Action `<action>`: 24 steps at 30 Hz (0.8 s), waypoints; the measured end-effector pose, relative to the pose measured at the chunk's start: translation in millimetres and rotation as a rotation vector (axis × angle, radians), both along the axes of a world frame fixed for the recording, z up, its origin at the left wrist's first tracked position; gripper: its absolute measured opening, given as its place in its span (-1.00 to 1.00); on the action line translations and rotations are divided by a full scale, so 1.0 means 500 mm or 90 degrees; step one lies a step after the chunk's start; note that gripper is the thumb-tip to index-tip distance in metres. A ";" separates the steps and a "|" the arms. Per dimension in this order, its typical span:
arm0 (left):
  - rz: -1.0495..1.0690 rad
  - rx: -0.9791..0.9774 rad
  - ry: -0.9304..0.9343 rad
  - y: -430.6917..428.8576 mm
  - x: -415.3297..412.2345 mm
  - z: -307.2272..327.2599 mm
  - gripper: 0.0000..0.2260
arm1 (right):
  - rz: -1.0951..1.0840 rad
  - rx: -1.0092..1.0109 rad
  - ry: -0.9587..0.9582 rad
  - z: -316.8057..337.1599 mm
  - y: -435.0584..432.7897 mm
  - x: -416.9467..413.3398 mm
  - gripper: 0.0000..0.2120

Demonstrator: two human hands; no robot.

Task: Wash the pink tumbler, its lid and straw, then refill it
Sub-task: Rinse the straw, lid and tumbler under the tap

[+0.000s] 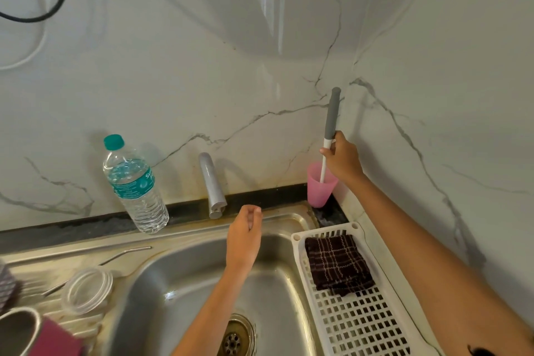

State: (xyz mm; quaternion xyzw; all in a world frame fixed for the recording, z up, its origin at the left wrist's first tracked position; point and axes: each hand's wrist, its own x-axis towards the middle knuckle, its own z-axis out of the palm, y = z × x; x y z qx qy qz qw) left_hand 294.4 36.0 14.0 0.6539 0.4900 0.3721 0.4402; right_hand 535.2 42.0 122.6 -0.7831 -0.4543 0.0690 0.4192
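Observation:
The pink tumbler (55,341) with a steel inside lies at the bottom left on the draining board. Beside it rests its clear round lid (86,289), and the bent metal straw (124,253) lies behind the lid. My right hand (342,159) grips the white shaft of a grey-handled bottle brush (332,115), which stands in a small pink cup (318,189) in the back right corner. My left hand (244,237) hovers over the sink just below the tap, fingers curled with nothing visible in them.
A steel sink (173,283) with a drain (235,337) fills the middle. A silver tap (212,185) sits at its back edge, with a water bottle (134,185) to its left. A white slotted tray (361,321) on the right holds a dark checked cloth (336,264).

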 end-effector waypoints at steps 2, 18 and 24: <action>0.000 -0.007 -0.001 0.000 -0.004 -0.006 -0.79 | -0.009 -0.013 0.004 -0.007 0.008 0.000 -0.71; 0.044 -0.055 -0.045 -0.024 -0.103 -0.031 -0.88 | -0.172 -0.051 -0.035 -0.005 0.029 -0.021 -0.63; 0.131 -0.073 -0.078 -0.043 -0.209 -0.046 -0.91 | -0.063 0.063 -0.167 -0.031 -0.049 -0.153 -0.70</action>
